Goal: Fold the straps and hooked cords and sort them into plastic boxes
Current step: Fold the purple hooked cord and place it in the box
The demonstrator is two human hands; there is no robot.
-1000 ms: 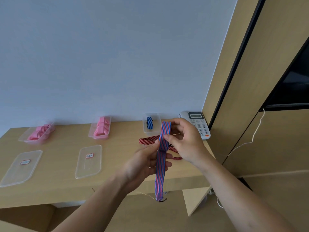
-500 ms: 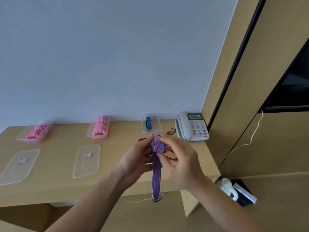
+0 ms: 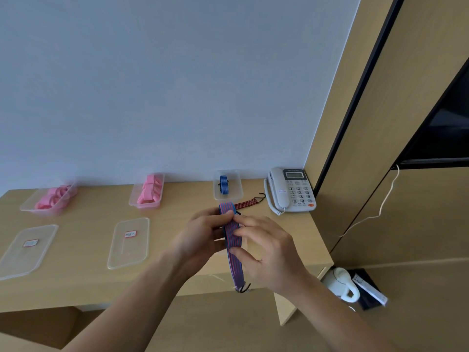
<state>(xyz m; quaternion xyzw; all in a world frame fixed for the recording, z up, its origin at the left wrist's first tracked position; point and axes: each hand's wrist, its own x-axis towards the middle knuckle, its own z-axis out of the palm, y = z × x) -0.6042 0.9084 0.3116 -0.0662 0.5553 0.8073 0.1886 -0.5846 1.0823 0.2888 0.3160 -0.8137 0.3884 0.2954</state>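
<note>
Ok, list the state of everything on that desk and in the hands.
Striped cord: partly folded, pinched by left hand and right hand, hooked end hanging.
Red cord: unfolded on the desk.
Blue cord: folded, in the right box.
Left box, middle box: lidless, holding pink straps.
Left lid, right lid: off, flat.
Phone handset: cradled.

Illegible print on lid label (image 3: 130, 234)

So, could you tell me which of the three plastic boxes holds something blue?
The rightmost box, nearest the telephone; it holds a folded blue cord, while the other two hold pink straps.
</note>
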